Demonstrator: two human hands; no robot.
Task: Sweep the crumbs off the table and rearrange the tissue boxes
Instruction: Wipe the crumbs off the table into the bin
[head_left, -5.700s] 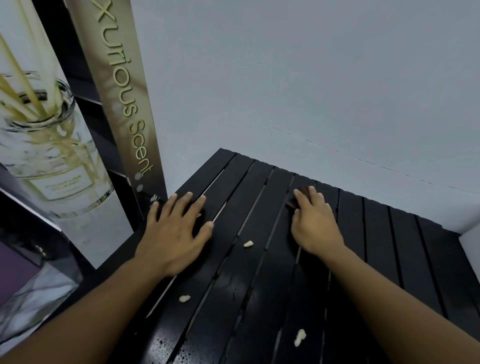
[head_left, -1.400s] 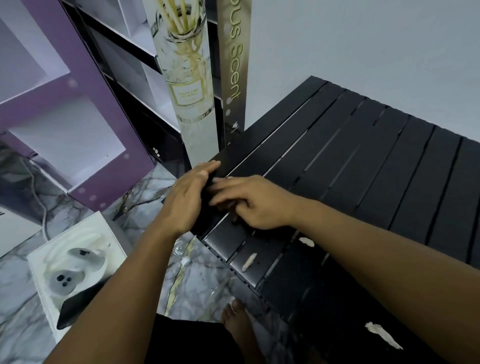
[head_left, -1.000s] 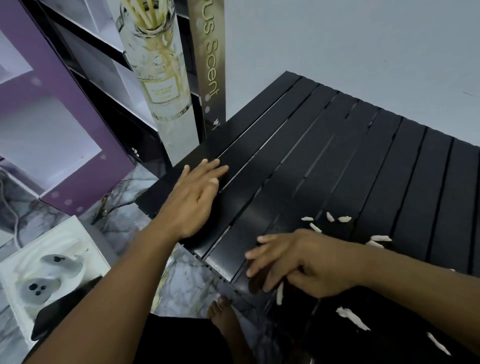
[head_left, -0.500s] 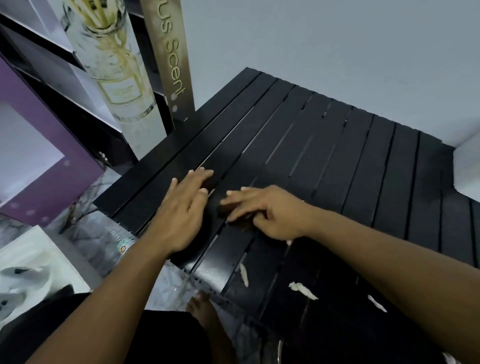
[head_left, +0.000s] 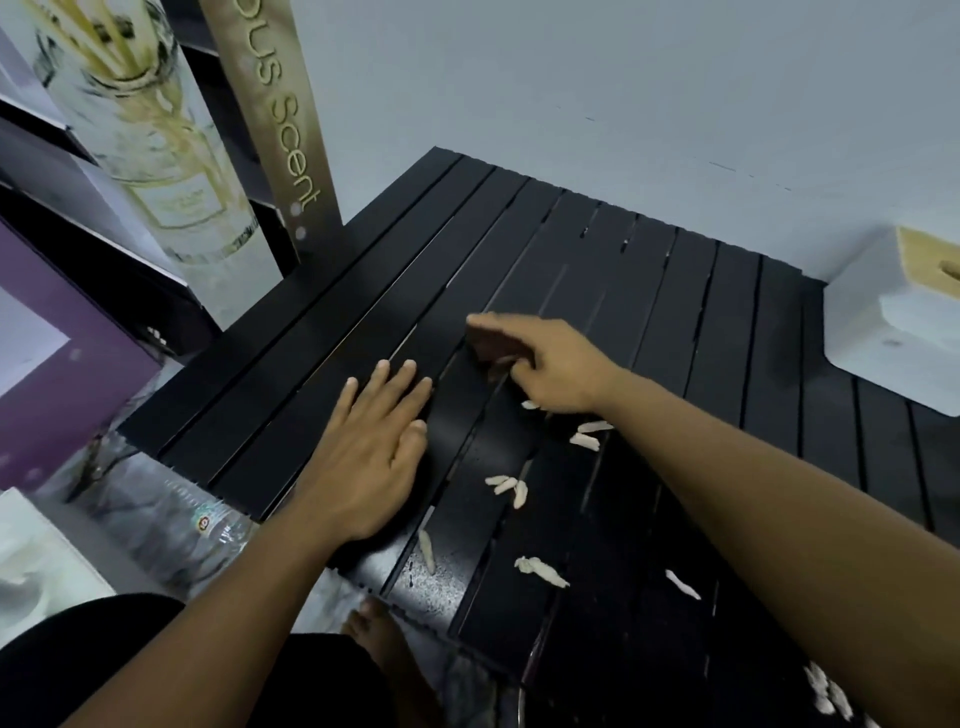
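Note:
Several white crumbs (head_left: 506, 486) lie scattered on the black slatted table (head_left: 649, 312), mostly near its front edge and under my right forearm. My right hand (head_left: 558, 371) pinches a small dark brown pad (head_left: 491, 344) against the table top, index finger stretched over it, just beyond the nearest crumbs. My left hand (head_left: 374, 457) rests flat on the slats near the table's left front corner, fingers straight, holding nothing. A white tissue box (head_left: 893, 332) with a tan wooden top stands at the table's right edge, partly cut off by the frame.
A tall display panel (head_left: 283, 130) printed with "Scent" and a diffuser picture stands at the table's far left corner. A purple shelf unit (head_left: 62, 332) is to the left. A plastic water bottle (head_left: 218, 525) and my bare foot (head_left: 374, 634) are on the marble floor.
My right hand has moved away from the left hand, up and to the right across the slats with the pad. More crumbs show behind it. The tissue box has come into view.

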